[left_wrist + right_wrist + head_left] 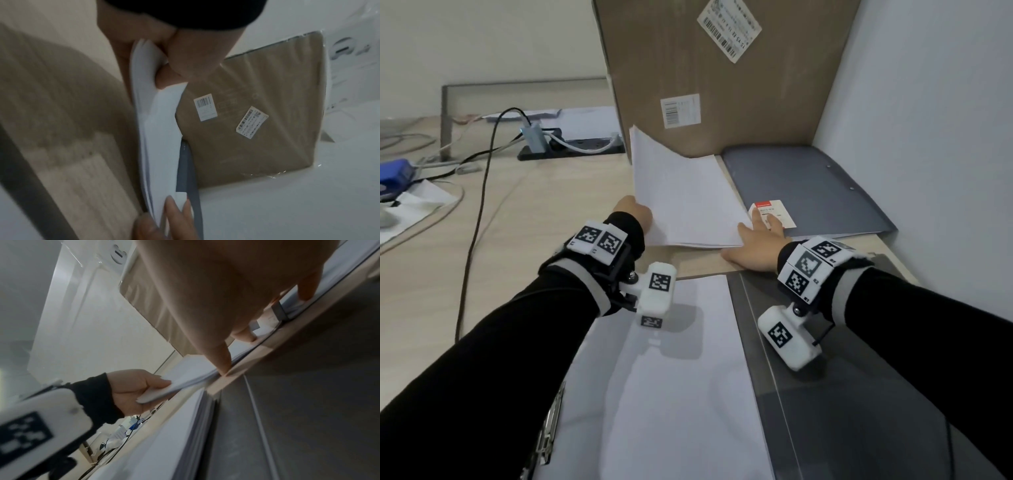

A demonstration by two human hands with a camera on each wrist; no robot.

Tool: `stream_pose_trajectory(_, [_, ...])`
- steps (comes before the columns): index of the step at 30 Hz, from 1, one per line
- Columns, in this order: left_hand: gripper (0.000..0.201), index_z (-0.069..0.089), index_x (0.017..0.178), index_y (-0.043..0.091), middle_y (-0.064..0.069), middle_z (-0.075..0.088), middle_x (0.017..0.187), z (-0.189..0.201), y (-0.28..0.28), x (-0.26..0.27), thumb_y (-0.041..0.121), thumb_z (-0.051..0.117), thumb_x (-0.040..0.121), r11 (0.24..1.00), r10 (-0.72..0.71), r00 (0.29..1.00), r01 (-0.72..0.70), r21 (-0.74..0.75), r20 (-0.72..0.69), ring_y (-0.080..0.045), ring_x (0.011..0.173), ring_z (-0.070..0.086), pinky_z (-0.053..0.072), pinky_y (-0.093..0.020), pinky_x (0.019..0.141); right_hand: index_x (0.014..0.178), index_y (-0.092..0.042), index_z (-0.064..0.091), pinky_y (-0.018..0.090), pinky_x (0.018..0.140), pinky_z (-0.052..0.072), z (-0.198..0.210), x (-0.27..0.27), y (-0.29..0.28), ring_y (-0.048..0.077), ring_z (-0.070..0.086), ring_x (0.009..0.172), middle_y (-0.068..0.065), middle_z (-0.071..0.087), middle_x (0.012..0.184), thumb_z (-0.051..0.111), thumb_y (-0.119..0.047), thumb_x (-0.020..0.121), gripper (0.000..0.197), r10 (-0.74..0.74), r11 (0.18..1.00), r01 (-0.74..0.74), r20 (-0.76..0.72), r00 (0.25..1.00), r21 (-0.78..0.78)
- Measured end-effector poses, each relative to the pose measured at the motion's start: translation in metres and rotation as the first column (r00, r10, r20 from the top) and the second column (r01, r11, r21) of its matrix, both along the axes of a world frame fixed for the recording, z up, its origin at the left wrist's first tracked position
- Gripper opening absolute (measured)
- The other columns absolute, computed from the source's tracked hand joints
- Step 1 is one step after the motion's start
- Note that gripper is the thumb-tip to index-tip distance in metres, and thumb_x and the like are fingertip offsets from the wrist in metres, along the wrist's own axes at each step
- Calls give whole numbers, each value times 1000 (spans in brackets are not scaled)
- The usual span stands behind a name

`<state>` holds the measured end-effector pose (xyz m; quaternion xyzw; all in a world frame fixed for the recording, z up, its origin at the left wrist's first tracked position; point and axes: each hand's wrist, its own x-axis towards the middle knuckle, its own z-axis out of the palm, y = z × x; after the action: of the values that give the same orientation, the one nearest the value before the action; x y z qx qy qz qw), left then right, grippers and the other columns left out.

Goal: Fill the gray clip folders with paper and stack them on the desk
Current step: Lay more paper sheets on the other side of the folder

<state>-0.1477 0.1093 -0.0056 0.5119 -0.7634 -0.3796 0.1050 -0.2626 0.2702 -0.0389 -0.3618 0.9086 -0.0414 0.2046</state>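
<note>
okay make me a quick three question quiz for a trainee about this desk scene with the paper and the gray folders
1. True or false: the left hand grips the lifted edge of the paper sheaf.
2. Which lies against the right-hand wall? A) closed gray folder B) blue stapler C) power strip
3. Fill in: behind the sheaf stands a large cardboard ____.

Key
1. True. Its fingers curl round the sheaf's left edge, plainly so in the left wrist view.
2. A. The right hand lies flat, fingers straight, over the sheaf's corner and the folder's white label.
3. box.
</note>
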Motion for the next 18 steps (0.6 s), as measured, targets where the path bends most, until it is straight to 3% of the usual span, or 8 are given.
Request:
stream_pose_trajectory(3, [38,44,131,-7,-24,50,135,4,-2,17,1,38,94,997,70,986,-74,-22,-149,-36,125,49,39,-38,103,148,-20,26,46,119,9,6,3,3,33,-5,148,8,-2,162,38,-52,91,66,-44,993,51,61,997,-107])
stream_pose_trajectory(8, [38,45,129,-1,-21,53,131,13,2,60,-2,42,91,989,144,909,-139,40,-392,-34,118,53,41,-41,104,132,-6,47,41,104,36,40,18,23,34,47,124,15,51,135,35,-47,95,57,-115,890,174,162,980,-421])
stream_pose_trajectory(9, [39,45,130,0,-20,54,130,15,7,68,-3,43,91,990,138,881,-111,85,-453,-33,114,54,42,-43,104,128,-5,50,42,99,41,47,19,28,34,53,115,17,56,126,38,-50,94,58,-109,835,225,250,962,-502])
stream_pose_trajectory(10, [40,45,130,1,-18,56,126,17,15,76,-4,43,91,989,128,854,-71,130,-504,-30,110,55,43,-44,103,120,-4,54,42,92,45,55,21,33,36,56,103,18,41,139,41,-53,92,58,-84,781,285,359,930,-556])
stream_pose_trajectory(11, [40,46,130,2,-16,57,122,19,24,82,-5,43,91,985,113,831,-24,169,-544,-29,107,55,43,-43,100,112,-7,56,39,85,48,62,22,38,33,56,92,-9,39,96,46,-55,90,54,-44,733,356,482,875,-580])
stream_pose_trajectory(12, [39,46,130,2,-15,58,120,21,34,88,-5,43,92,980,88,814,32,195,-575,-29,104,56,44,-43,97,111,-10,58,34,80,48,69,23,45,27,57,87,7,58,96,51,-53,89,49,15,691,430,606,795,-581])
stream_pose_trajectory(15, [40,45,131,4,-12,60,115,26,65,101,-6,42,93,959,-4,760,187,213,-650,-28,96,59,49,-39,85,117,-6,59,29,73,53,89,29,70,22,62,89,8,65,105,51,-21,96,27,215,588,563,784,583,-580])
stream_pose_trajectory(18, [39,49,122,10,-6,62,104,34,90,111,-7,50,88,934,-73,735,287,212,-674,-27,94,60,50,-37,83,112,-6,58,27,72,58,98,33,98,20,65,90,8,66,105,43,-1,96,22,267,483,580,741,616,-656])
